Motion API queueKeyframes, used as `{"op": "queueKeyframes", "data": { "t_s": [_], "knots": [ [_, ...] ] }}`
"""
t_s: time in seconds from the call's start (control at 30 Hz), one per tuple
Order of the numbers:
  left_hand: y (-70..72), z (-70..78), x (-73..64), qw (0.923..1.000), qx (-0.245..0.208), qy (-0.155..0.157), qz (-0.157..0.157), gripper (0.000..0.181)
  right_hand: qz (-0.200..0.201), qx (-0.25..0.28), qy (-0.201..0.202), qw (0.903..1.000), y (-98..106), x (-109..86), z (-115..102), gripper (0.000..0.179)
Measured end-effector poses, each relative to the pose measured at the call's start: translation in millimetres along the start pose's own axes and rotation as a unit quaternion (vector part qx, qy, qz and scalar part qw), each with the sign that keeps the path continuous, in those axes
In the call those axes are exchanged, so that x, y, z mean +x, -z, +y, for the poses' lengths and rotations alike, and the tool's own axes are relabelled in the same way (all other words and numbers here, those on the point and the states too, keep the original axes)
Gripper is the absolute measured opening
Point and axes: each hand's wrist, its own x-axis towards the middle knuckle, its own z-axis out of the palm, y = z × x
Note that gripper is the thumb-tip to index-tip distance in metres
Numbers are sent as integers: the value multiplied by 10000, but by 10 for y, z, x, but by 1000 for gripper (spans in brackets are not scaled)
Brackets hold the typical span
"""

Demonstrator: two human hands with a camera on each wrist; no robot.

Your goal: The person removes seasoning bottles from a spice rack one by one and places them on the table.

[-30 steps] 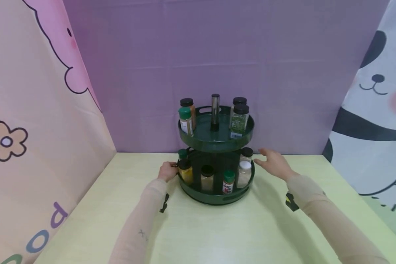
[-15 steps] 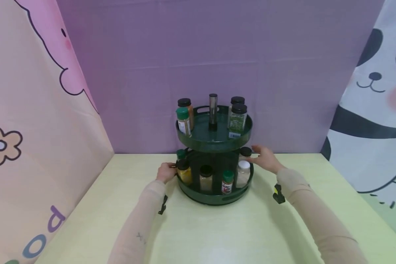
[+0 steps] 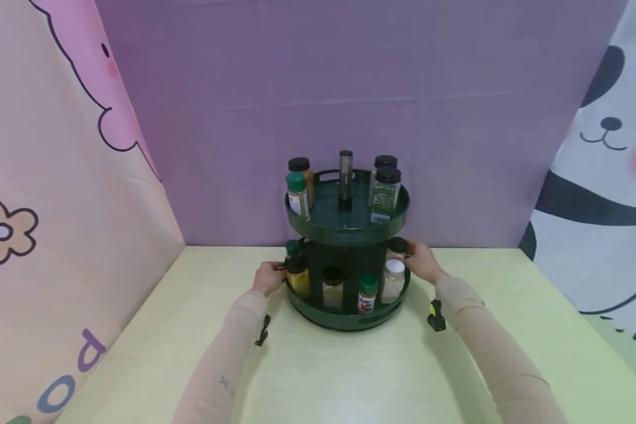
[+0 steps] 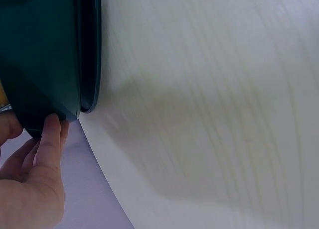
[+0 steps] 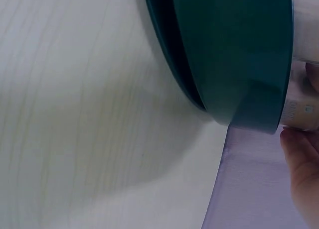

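Observation:
A dark green two-tier spice rack point(image 3: 347, 234) stands on the table, with spice jars on both tiers. At its left side my left hand point(image 3: 268, 277) pinches the rim of the lower tray; in the left wrist view the fingers point(image 4: 49, 144) lie on the outer wall and the thumb sits inside. On the right, my right hand point(image 3: 425, 260) grips a black-lidded spice jar point(image 3: 397, 247) at the back of the lower tier. The right wrist view has that clear jar point(image 5: 300, 109) between thumb and finger, just past the tray wall point(image 5: 239, 59). Part of the jar is hidden by the hand.
A white-lidded jar point(image 3: 393, 281) stands just in front of the gripped one. A green-lidded bottle point(image 3: 368, 293) and other dark-lidded jars share the lower tier. The upper tier carries several jars, including a green-herb jar point(image 3: 386, 194). A purple backdrop point(image 3: 222, 176) hangs behind.
My right hand has moved left from beside the rack to the black-lidded jar and taken hold of it. The left hand stays at the rim.

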Motion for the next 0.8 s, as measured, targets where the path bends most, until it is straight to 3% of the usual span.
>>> {"op": "queueKeyframes", "data": {
  "t_s": [0.53,0.8],
  "knots": [
    [-25,56,-12,9999,-79,-35,55,37,211,34,103,9997,78,-29,-26,30],
    [-21,15,-13,9999,10,11,115,38,246,-70,16,9997,60,-50,-60,27]
  ]
}}
